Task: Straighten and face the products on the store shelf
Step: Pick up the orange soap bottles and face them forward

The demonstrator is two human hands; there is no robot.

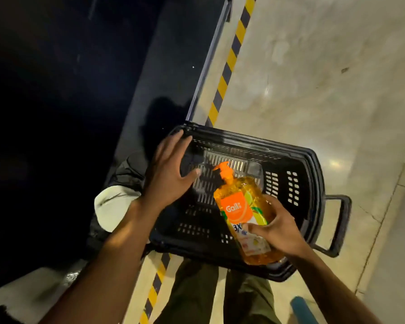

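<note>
Two hands in shot, looking straight down. Right hand (281,230) is wrapped round the lower half of an orange pump bottle (240,202), thumb across the label and fingers curled behind it. Bottle's tilted, pump end pointing away from me, over the inside of a black slotted basket (278,146) sitting on the pale floor (337,66). Left hand (166,174) is spread flat with loose fingers, gripping nothing, over the basket's left corner; can't tell if it touches the rim. Yellow-black floor tape (229,64) runs alongside the dark shelf base (164,66).
</note>
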